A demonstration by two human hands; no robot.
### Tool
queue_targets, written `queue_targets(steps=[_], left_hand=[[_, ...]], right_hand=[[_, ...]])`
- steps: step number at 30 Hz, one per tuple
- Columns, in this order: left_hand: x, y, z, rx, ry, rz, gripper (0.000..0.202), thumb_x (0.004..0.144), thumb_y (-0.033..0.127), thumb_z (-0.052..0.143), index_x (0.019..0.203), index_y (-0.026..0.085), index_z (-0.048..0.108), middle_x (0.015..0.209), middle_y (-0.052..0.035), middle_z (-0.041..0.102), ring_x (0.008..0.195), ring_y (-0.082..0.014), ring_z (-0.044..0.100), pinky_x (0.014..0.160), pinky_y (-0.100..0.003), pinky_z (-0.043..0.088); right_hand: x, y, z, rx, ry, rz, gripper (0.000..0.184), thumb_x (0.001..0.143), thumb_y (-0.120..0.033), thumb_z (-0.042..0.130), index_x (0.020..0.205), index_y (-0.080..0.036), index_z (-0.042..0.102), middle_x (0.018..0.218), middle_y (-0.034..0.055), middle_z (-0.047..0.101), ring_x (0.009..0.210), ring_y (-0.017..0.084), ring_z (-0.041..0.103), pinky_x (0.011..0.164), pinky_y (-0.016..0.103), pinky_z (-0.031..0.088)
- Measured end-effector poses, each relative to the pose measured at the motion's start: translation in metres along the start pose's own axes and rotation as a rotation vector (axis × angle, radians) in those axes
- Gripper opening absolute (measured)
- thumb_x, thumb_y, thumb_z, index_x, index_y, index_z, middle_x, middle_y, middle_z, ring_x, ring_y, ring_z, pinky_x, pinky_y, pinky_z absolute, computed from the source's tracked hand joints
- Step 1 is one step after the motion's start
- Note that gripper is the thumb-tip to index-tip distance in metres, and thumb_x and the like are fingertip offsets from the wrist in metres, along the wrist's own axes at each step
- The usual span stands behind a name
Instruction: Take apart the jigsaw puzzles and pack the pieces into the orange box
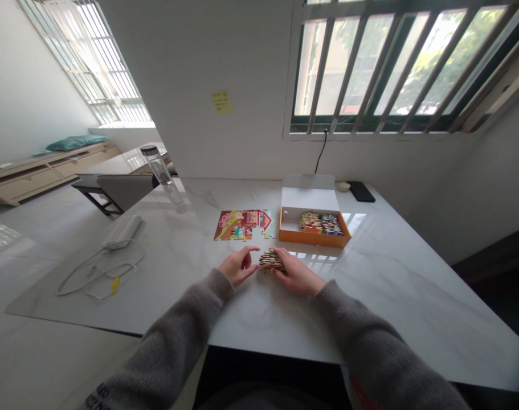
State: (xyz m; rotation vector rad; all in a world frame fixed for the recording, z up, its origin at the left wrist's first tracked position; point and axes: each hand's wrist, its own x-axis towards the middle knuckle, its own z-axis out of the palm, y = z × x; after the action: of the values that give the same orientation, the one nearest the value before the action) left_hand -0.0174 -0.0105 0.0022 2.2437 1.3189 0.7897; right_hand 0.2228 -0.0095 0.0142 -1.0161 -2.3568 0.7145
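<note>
A row of jigsaw puzzle pieces (269, 261), standing on edge and packed together, is on the table in front of me. My right hand (299, 273) grips this row from its right side, thumb and fingers around it. At the row's left end is my left hand (238, 266), its thumb and forefinger apart in a curve, with nothing visible between them. Just beyond lies a partly joined jigsaw puzzle (232, 226) with a red barn picture and a gap at its lower right. An orange box (314, 237) to the right holds more upright pieces (321, 223); its white lid (309, 191) is raised.
A white power strip (125, 230) and its looped cable (97, 275) lie at the left. A clear bottle (157, 166) stands at the far left edge. A black phone (362, 192) and a small round white object (343, 186) are at the back right, near the wall.
</note>
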Motion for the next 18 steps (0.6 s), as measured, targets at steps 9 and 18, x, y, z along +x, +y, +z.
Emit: queue_targets(steps=[9,18], left_hand=[[0.039,-0.080,-0.074,0.522,-0.137,-0.023,0.033,0.086,0.025,0.057,0.117,0.020,0.063,0.119,-0.0100,0.061,0.113,-0.0257,0.055,0.103,-0.041,0.043],[0.088,-0.074,-0.036,0.574,-0.263,0.097,0.038,0.083,0.027,0.062,0.120,0.019,0.062,0.127,-0.0134,0.060,0.119,-0.0299,0.053,0.106,-0.044,0.039]], right_hand=[[-0.001,0.005,0.000,0.001,0.006,-0.011,0.055,0.088,-0.022,0.054,0.140,-0.017,0.038,0.131,0.0152,0.053,0.117,0.027,0.056,0.101,0.043,0.044],[-0.001,0.004,-0.001,0.005,0.016,-0.022,0.056,0.087,-0.021,0.055,0.140,-0.017,0.038,0.128,0.0144,0.055,0.114,0.026,0.057,0.100,0.043,0.045]])
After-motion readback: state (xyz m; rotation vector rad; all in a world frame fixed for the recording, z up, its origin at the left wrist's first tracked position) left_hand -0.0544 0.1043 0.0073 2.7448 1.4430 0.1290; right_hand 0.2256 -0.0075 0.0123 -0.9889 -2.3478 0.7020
